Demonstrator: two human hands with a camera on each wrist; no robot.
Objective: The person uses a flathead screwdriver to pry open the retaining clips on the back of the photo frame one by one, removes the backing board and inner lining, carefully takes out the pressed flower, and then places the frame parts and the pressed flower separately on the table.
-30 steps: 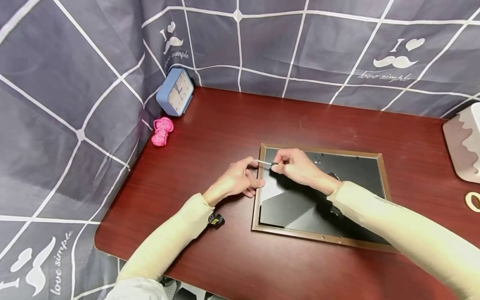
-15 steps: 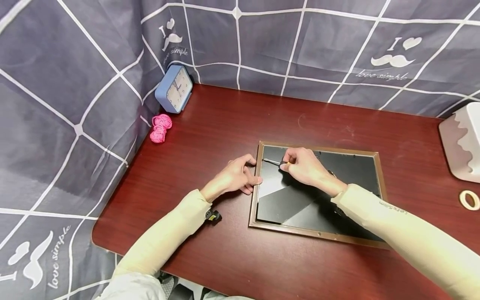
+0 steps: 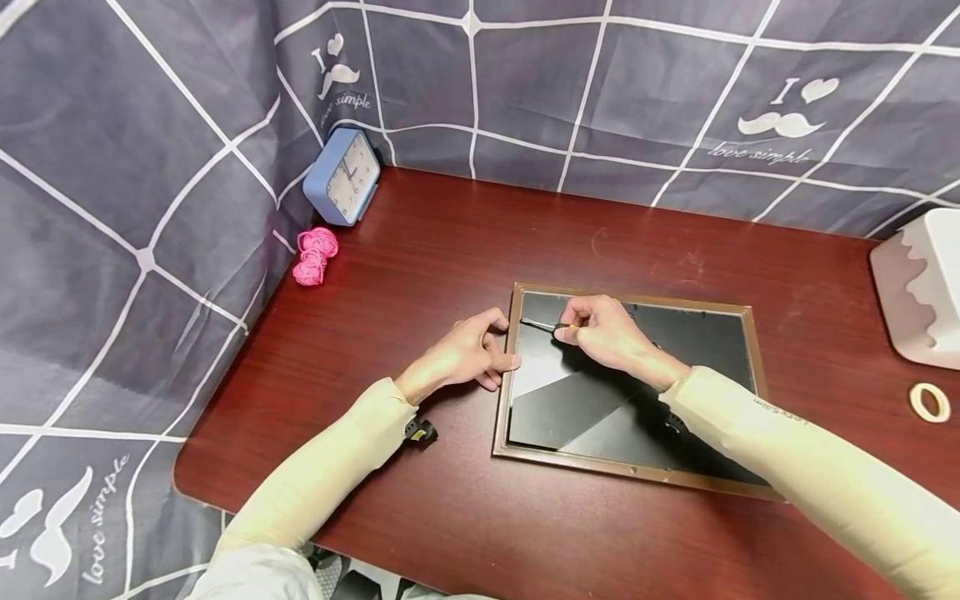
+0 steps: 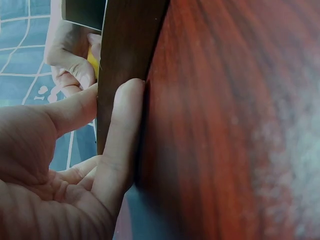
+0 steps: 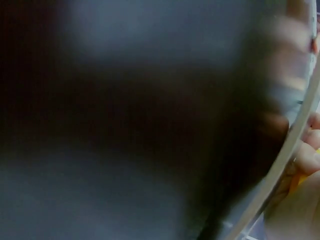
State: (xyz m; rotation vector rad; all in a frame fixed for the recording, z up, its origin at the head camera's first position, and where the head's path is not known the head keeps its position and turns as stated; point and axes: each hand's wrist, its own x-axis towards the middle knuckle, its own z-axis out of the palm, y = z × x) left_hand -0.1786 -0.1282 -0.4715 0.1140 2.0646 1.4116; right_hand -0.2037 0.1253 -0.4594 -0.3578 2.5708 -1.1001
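Observation:
A brown picture frame lies face down on the table, its dark glossy back panel inside the rim. My right hand pinches a small screwdriver with a yellow and black handle. Its shaft points left, with the tip right at the inner side of the frame's left rim. In the right wrist view, the handle shows among the fingers, while most of that view is dark and blurred. My left hand grips the left rim, one finger along the outer side and the thumb at the top edge.
On the red-brown table, a blue clock and pink yarn stand at the back left. A pale container and a cream-coloured ring are at the right. A grey curtain hangs behind.
The screwdriver tip has moved from beside the left fingers to just inside the left rim. Both hands have hardly moved in the last half second; the whole head view has shifted slightly.

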